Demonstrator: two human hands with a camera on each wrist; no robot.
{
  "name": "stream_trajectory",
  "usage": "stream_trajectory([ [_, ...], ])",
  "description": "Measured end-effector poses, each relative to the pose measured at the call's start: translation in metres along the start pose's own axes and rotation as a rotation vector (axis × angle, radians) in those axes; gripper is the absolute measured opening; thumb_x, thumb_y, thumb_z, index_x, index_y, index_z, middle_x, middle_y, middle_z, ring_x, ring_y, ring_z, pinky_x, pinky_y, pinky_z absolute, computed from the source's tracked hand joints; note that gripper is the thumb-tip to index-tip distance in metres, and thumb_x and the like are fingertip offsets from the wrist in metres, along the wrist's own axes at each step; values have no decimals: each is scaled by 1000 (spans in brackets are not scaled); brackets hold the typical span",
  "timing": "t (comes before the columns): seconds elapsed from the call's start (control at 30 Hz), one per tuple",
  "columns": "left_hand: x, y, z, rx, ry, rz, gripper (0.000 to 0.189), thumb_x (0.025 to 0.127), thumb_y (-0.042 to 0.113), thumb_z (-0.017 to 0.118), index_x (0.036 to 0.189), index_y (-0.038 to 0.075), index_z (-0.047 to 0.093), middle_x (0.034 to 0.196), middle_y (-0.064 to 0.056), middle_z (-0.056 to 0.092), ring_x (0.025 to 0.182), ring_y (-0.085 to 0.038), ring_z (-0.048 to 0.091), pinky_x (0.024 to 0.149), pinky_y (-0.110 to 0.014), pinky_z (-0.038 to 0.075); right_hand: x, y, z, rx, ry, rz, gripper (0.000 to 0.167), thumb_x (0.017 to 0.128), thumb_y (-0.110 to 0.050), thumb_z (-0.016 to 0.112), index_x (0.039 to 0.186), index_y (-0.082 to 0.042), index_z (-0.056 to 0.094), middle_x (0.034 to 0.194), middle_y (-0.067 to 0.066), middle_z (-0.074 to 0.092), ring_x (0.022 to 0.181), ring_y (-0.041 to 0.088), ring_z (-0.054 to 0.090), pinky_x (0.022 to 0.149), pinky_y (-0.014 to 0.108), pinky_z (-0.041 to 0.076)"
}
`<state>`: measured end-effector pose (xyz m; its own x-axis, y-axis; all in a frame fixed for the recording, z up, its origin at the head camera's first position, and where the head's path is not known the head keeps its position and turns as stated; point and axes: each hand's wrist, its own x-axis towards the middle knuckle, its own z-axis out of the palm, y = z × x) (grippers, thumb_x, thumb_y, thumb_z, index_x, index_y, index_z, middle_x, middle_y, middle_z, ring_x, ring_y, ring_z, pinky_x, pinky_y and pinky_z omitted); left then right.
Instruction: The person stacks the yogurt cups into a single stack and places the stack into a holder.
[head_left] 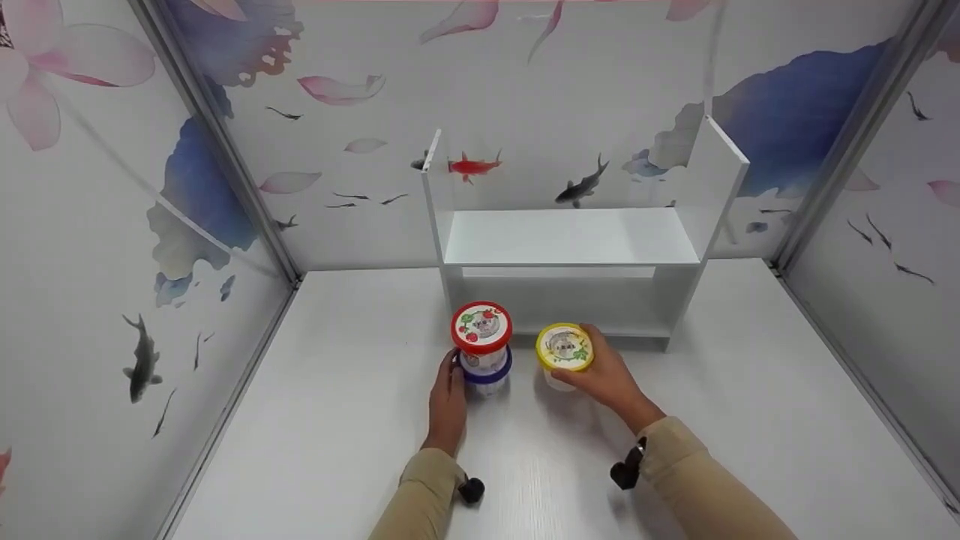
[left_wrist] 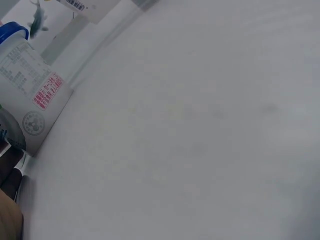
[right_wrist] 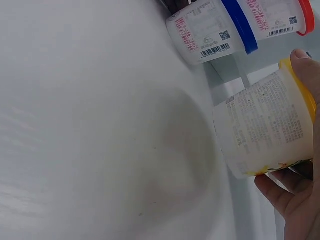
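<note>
A tub with a blue lid (head_left: 484, 380) stands upright on the white table, and a tub with a red lid (head_left: 481, 330) is stacked on top of it. My left hand (head_left: 447, 409) holds the blue-lidded tub from its left side; some of the fingers are hidden behind it. To the right, my right hand (head_left: 609, 375) grips a white tub with a yellow lid (head_left: 565, 347), thumb and fingers around its upper part. In the right wrist view this tub's printed side (right_wrist: 265, 125) shows, with its base apparently just above the table.
Behind the tubs stands a white two-tier shelf (head_left: 574, 236) with upright side panels. The white table (head_left: 360, 330) is enclosed by panels printed with fish and petals, the back panel (head_left: 510, 97) among them. Metal posts (head_left: 225, 150) mark the corners.
</note>
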<state>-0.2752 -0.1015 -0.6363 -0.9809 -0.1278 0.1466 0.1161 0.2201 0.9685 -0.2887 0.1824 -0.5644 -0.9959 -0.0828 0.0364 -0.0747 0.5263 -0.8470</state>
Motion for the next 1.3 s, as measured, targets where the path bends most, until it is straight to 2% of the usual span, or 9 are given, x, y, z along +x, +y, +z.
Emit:
stream_trajectory([
  [0.17, 0, 1, 0, -3, -6, -10, 54, 108, 48, 40, 158, 30, 33, 162, 4, 35, 151, -22, 29, 122, -49, 26, 3, -9, -2, 32, -15, -14, 111, 71, -46, 91, 156, -13, 28, 148, 12, 47, 133, 32, 47, 114, 56, 36],
  [0.33, -1, 2, 0, 0, -6, -11, 52, 108, 45, 40, 158, 32, 33, 162, 5, 35, 151, -21, 28, 122, -49, 26, 5, -20, -6, 29, -17, -29, 113, 70, -50, 90, 156, -12, 27, 149, 13, 46, 133, 33, 47, 115, 56, 36],
  [0.63, 1, -1, 0, 8, 0, 11, 51, 108, 45, 40, 157, 30, 35, 162, 5, 36, 150, -21, 29, 122, -48, 26, 11, -39, -14, 16, -2, -74, 107, 73, -42, 91, 155, -11, 31, 145, 12, 49, 129, 31, 50, 112, 54, 40],
  [0.77, 2, -2, 0, 13, 5, 27, 50, 109, 40, 41, 157, 28, 36, 161, 4, 37, 150, -20, 30, 122, -46, 27, 13, -46, -17, 21, 3, -106, 105, 72, -47, 91, 153, -11, 34, 141, 12, 53, 126, 31, 52, 109, 53, 43],
  [1.1, 2, -2, 0, 19, 4, 30, 52, 109, 44, 40, 157, 28, 36, 161, 4, 37, 150, -21, 31, 121, -47, 27, 17, -63, -25, 30, -25, -66, 115, 68, -61, 88, 155, -14, 30, 145, 11, 50, 129, 30, 51, 110, 52, 43],
  [1.3, 1, -1, 0, 20, -6, 6, 54, 107, 51, 40, 157, 33, 35, 161, 8, 37, 150, -19, 31, 121, -47, 27, 19, -76, -29, 19, -25, -58, 117, 68, -62, 87, 157, -15, 27, 146, 11, 49, 130, 31, 50, 110, 53, 43],
])
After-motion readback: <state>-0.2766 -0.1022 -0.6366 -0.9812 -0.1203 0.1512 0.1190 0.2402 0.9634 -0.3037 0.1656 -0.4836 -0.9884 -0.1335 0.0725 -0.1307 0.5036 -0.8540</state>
